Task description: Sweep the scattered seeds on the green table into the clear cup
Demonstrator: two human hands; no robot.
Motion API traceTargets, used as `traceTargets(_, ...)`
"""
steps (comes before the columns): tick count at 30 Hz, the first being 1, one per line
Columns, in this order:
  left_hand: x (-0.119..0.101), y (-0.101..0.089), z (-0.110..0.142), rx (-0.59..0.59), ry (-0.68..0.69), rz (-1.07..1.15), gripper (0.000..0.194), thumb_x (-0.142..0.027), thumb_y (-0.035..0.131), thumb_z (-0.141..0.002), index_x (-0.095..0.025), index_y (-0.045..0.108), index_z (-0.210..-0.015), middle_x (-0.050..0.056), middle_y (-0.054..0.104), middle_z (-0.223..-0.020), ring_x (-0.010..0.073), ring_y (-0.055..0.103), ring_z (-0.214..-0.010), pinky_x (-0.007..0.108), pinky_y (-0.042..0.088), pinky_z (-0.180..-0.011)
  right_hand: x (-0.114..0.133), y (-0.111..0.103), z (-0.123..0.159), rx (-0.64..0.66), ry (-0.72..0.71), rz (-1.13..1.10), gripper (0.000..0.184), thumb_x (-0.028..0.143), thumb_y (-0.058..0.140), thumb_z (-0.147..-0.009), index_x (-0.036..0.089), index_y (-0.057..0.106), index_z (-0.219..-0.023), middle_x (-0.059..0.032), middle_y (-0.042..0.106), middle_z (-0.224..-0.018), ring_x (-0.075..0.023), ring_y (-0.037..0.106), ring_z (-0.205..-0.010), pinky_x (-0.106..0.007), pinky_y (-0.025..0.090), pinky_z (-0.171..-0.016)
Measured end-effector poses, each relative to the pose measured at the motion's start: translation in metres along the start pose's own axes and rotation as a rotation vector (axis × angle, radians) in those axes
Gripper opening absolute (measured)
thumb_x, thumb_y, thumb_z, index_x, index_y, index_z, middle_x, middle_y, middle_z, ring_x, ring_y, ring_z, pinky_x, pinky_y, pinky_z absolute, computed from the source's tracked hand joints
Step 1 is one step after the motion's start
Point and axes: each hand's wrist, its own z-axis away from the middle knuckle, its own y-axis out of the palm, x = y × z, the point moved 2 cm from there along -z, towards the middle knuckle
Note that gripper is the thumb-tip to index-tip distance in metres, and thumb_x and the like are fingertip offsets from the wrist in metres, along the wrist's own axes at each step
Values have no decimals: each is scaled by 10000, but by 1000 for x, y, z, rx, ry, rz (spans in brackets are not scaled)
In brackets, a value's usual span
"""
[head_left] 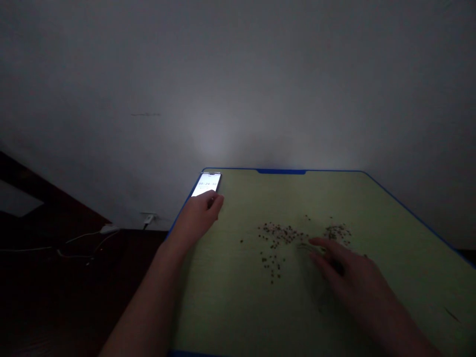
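Observation:
A small green table [390, 228] with a blue rim fills the lower right of the head view. My left hand [199, 215] rests at its far left corner, fingers curled loosely over the near end of a lit phone [207, 182] whose screen shows a timer. My right hand [344, 267] lies low over the table, fingers stretched toward several small dark seeds [282, 233] scattered across the middle, with a second small patch of seeds [337, 231] just beyond the fingertips. Something thin and pale lies at the fingertips; I cannot make it out.
A pale wall [238, 89] rises right behind the table. To the left the dark floor holds white cables [74, 243] and a plug [148, 218] near the wall. The room is dim.

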Motion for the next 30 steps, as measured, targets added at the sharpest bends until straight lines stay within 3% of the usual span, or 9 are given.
traceTargets(3,1,-1,0,-8,4,6,331,-429,408,-844,-197,518,-636,-6,551,-536,133,497,-515,267,314,-515,-6,1,0,40,-5,38,346,387,468,-844,209,666,-1065,-49,728,-739,-230,673,-654,-360,504,-633)
traceTargets(7,2,-2,0,-20,19,14,346,-429,400,-850,-197,516,-622,-2,554,-541,135,503,-523,267,314,-518,1,10,-5,119,-64,118,336,354,448,-872,193,658,-1080,-48,717,-700,-220,666,-620,-345,485,-609)
traceTargets(16,6,-2,1,-42,2,-15,361,-438,385,-862,-193,522,-635,-4,575,-569,129,513,-528,248,314,-522,37,37,-31,152,-147,199,255,263,498,-872,169,655,-1050,-95,729,-844,-249,672,-750,-346,460,-666)
traceTargets(30,6,-2,2,-74,-14,-75,363,-422,379,-873,-191,553,-655,6,596,-580,129,508,-536,248,314,-523,92,76,-53,177,-331,84,228,250,528,-858,170,665,-1021,-87,724,-791,-218,661,-721,-320,451,-665)
